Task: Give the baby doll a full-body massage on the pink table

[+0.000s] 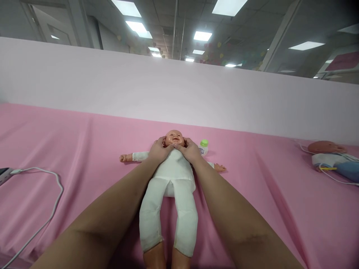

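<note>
A baby doll (pixel 175 168) with a white cloth body lies on its back on the pink sheet, its head away from me and its arms spread. My left hand (pixel 160 150) cups the left side of the doll's head, with the thumb at its chin. On the other side my right hand (pixel 192 149) does the same, so both thumbs nearly meet below the mouth. The fingertips behind the head are hidden. Just right of my right hand stands a small clear bottle (pixel 203 148) with a green cap.
The pink sheet (pixel 246 179) runs up to a low white wall (pixel 179 93) with glass above it. At the far right lies a second doll (pixel 333 157) in blue and white clothing, a white cord around it. A white cable (pixel 57 201) trails from a power strip (pixel 5 175) at left.
</note>
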`<state>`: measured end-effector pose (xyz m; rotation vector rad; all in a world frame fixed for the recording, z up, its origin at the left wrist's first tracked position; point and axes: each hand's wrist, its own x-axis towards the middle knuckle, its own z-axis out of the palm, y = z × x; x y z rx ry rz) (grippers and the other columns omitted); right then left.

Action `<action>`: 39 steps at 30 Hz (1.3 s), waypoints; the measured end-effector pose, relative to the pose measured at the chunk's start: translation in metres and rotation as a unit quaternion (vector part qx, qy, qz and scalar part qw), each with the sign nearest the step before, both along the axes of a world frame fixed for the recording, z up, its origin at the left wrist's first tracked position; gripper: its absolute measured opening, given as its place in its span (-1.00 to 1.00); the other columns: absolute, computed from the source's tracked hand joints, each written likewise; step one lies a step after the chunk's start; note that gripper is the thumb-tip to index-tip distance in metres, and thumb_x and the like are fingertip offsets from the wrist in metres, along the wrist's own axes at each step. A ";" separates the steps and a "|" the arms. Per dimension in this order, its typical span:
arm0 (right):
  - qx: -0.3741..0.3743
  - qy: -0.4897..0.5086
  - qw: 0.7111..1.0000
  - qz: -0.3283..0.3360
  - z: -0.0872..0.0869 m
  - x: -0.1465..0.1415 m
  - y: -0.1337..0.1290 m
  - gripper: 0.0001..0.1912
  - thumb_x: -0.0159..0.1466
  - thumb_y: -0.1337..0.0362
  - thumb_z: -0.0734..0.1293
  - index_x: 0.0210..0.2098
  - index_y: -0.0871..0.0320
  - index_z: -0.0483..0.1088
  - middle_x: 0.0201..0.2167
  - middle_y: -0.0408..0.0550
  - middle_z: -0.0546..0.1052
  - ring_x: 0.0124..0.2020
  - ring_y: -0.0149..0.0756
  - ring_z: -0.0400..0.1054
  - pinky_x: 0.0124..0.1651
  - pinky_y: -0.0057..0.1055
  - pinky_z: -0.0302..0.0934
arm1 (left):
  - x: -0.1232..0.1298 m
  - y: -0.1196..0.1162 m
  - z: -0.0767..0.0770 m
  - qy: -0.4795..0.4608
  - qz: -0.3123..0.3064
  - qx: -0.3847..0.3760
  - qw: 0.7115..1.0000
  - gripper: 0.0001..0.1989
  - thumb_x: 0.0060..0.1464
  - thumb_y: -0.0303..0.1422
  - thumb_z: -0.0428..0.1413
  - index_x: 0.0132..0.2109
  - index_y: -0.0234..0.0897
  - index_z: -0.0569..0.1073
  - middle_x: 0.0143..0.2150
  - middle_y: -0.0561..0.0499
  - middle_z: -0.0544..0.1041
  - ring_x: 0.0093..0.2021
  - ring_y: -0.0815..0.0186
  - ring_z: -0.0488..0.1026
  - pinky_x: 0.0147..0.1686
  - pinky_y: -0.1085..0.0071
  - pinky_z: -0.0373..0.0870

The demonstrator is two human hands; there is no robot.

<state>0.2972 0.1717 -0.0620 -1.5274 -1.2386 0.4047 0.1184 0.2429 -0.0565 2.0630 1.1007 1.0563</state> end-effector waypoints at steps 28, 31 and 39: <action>0.013 0.121 0.990 0.071 -0.003 0.001 0.001 -0.26 0.02 -0.04 0.60 0.14 0.01 0.43 0.07 -0.02 0.59 0.04 -0.10 0.49 0.09 -0.16 0.39 | -0.001 0.001 -0.002 -0.030 0.007 -0.022 0.999 -0.26 0.04 0.01 0.29 0.28 -0.26 0.40 0.14 -0.22 0.58 0.07 0.01 0.55 0.01 0.19 0.45; 0.014 0.107 0.993 0.053 -0.003 0.000 0.003 -0.29 0.00 -0.02 0.61 0.10 0.03 0.45 0.02 -0.03 0.60 0.01 -0.09 0.50 0.10 -0.13 0.39 | 0.000 0.002 -0.003 -0.027 0.000 -0.014 1.000 -0.28 0.05 -0.01 0.28 0.27 -0.27 0.40 0.13 -0.22 0.58 0.04 0.04 0.55 -0.01 0.20 0.46; 0.043 0.199 0.967 0.155 -0.004 0.006 0.002 -0.37 0.13 -0.04 0.54 0.13 0.06 0.48 0.15 0.00 0.56 0.15 -0.06 0.46 0.25 -0.10 0.32 | 0.002 0.008 -0.007 -0.053 0.005 -0.012 0.999 -0.44 0.19 -0.12 0.17 0.26 -0.27 0.42 0.18 -0.23 0.56 0.14 0.02 0.52 0.10 0.16 0.42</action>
